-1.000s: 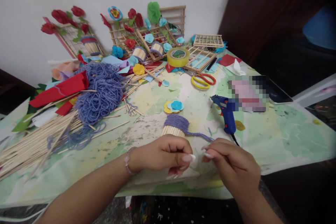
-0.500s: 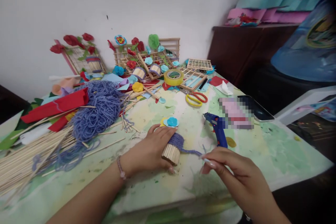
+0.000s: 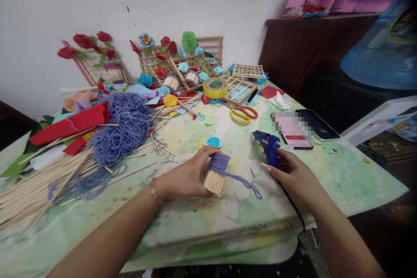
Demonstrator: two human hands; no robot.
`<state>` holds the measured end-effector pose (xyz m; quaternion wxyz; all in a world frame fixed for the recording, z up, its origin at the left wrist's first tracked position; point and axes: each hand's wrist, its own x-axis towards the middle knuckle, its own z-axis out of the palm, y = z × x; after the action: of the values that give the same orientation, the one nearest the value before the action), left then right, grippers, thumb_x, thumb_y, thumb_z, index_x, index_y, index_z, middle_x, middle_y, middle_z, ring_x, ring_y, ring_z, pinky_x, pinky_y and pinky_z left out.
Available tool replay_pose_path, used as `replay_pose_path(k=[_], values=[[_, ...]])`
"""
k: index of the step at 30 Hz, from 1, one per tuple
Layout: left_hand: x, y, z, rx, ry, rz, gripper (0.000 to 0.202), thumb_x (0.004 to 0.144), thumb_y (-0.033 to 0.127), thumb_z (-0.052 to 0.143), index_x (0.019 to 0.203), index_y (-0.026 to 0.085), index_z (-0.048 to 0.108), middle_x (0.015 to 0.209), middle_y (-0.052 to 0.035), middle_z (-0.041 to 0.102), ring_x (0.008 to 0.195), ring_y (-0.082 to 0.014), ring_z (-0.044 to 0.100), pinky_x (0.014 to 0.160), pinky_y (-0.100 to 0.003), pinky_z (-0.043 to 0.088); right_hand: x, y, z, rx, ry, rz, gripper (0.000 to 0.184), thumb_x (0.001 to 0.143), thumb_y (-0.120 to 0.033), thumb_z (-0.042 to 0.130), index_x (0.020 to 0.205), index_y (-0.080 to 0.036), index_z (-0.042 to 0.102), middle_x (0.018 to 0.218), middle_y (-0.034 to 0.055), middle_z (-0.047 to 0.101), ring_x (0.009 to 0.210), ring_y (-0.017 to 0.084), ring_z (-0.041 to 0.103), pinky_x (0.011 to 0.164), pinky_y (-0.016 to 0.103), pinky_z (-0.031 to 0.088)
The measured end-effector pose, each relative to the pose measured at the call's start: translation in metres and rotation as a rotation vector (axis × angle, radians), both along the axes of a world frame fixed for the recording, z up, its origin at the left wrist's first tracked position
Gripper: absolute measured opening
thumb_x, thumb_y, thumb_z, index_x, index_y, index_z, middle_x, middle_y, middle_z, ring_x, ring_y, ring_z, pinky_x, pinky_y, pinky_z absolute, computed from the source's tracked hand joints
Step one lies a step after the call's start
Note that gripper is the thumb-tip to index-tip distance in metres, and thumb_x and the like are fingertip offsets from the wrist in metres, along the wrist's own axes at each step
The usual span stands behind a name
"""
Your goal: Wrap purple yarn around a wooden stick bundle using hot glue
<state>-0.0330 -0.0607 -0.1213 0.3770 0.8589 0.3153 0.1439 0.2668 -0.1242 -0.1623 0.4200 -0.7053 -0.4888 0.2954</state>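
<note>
My left hand (image 3: 187,176) is closed around a small pot made of wooden sticks (image 3: 214,182), tilted on the table. Blue-purple yarn (image 3: 219,163) wraps its upper half, and a loose yarn tail (image 3: 249,186) trails off to the right across the cloth. At the handle of a blue hot glue gun (image 3: 269,150), my right hand (image 3: 291,173) has its thumb and fingers closed on either side. The gun's nozzle points away to the left, and its black cord runs down below my hand. Just beyond the pot lies a blue paper flower (image 3: 213,142).
On the left are a heap of yarn (image 3: 122,128), loose wooden sticks (image 3: 42,186) and red crepe paper (image 3: 73,124). Scissors (image 3: 243,114), a tape roll (image 3: 215,87) and stick frames (image 3: 248,71) lie farther back. A phone (image 3: 295,132) sits to the right.
My right hand has let go of the yarn tail and moved right to the glue gun's handle. The tail now lies on the table. My left hand still holds the pot.
</note>
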Motion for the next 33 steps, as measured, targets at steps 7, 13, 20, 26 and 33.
replay_pose_path(k=[7,13,20,26,33], values=[[-0.003,0.01,-0.007,-0.125,-0.022,-0.127,0.097,0.052,0.038,0.088,0.135,0.021,0.039,0.141,-0.0129,0.042,0.133,-0.0307,0.04,0.115,-0.044,0.028,-0.014,0.025,0.003,-0.07,-0.428,0.052,0.048,0.076,-0.062,0.057,0.086,-0.016,0.063,0.085,0.0104,0.064,0.075,0.025,0.059,0.066,0.037,0.047],[-0.003,0.01,-0.009,-0.153,-0.037,-0.185,0.095,0.052,0.037,0.088,0.134,0.021,0.042,0.135,-0.0125,0.048,0.126,-0.0307,0.046,0.11,-0.045,0.035,-0.018,0.023,0.003,0.009,-0.25,0.019,0.041,0.08,-0.056,0.056,0.089,-0.017,0.066,0.073,0.0054,0.063,0.064,0.021,0.057,0.057,0.032,0.043],[-0.005,0.014,-0.014,-0.162,-0.053,-0.191,0.097,0.051,0.038,0.088,0.134,0.021,0.041,0.136,-0.013,0.047,0.126,-0.0311,0.047,0.111,-0.045,0.034,-0.028,-0.046,0.011,0.132,0.202,0.149,0.024,0.08,-0.045,0.066,0.087,-0.022,0.067,0.081,0.0051,0.067,0.081,0.022,0.064,0.071,0.031,0.054],[-0.003,0.013,-0.012,-0.156,-0.023,-0.205,0.097,0.052,0.041,0.087,0.136,0.022,0.04,0.137,-0.0124,0.046,0.128,-0.0327,0.044,0.111,-0.046,0.034,-0.048,-0.077,0.018,0.12,0.199,0.252,0.013,0.082,-0.037,0.064,0.089,-0.026,0.066,0.078,0.0036,0.067,0.073,0.021,0.065,0.065,0.029,0.055],[-0.002,0.012,-0.011,-0.166,0.0,-0.188,0.099,0.052,0.042,0.086,0.138,0.024,0.04,0.138,-0.0116,0.047,0.127,-0.0327,0.046,0.112,-0.047,0.033,-0.062,-0.068,0.031,0.119,0.124,0.359,0.01,0.084,-0.032,0.057,0.078,-0.025,0.061,0.072,0.0003,0.059,0.062,0.016,0.057,0.059,0.027,0.048]])
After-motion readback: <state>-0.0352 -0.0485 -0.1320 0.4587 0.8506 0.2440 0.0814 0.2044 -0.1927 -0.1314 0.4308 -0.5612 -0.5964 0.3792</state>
